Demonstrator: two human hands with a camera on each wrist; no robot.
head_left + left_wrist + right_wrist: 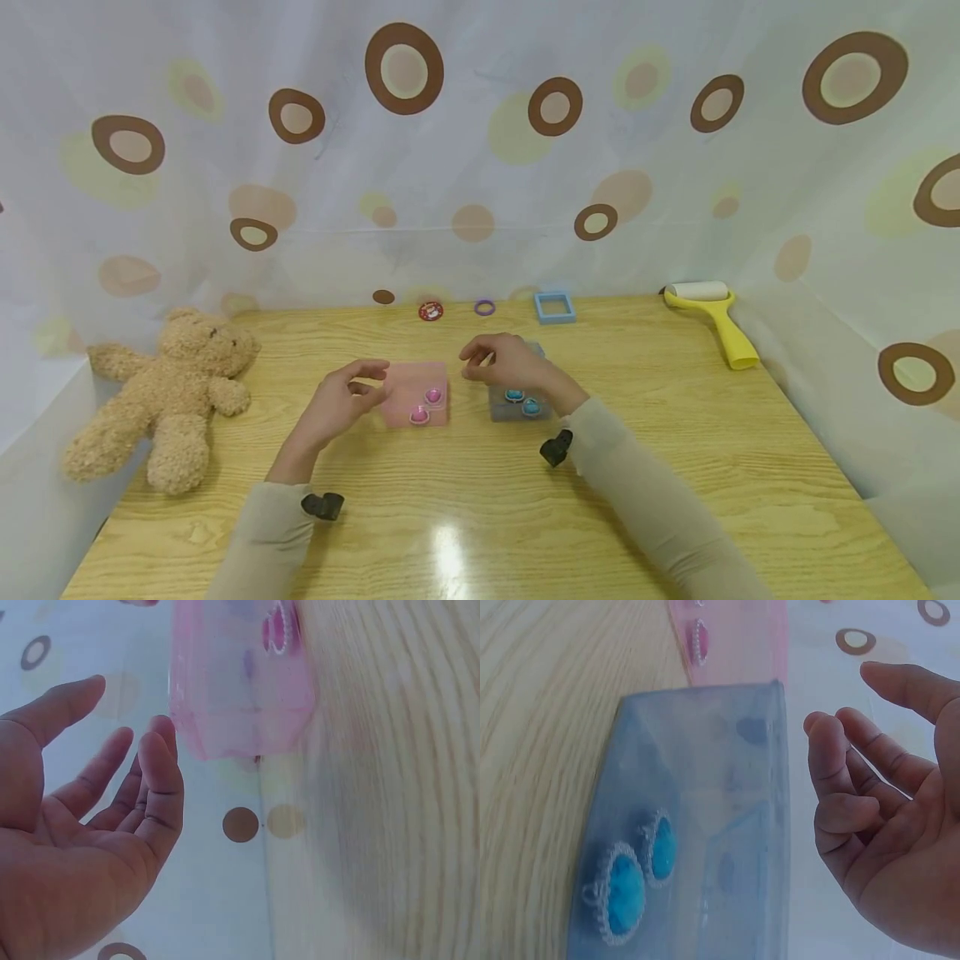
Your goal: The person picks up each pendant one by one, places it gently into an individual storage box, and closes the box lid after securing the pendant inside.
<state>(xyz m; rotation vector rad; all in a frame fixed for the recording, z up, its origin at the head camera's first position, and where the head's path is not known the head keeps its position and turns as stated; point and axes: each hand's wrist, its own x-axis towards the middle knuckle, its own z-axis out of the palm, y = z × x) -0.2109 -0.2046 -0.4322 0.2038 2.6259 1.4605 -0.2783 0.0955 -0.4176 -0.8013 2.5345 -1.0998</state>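
My left hand (pixel 337 407) hovers at the left edge of a translucent pink box (pixel 405 379), its fingers relaxed and holding nothing. Two pink gem charms (pixel 419 414) with pale beaded rims are inside that box at its near right. Over a translucent blue-grey box (pixel 735 765), my right hand (pixel 510 364) hangs with loosely bent fingers and nothing in them. In the head view it hides much of that box's far part. Two blue gem charms (pixel 625 894) with beaded rims lie low in the blue-grey box.
A teddy bear (pixel 168 387) lies at the left. Along the back edge are a red round badge (pixel 431 311), a purple ring (pixel 485 313) and a light blue square frame (pixel 557 319). A yellow-handled lint roller (pixel 731 333) lies back right, before the spotted curtain (pixel 337 167).
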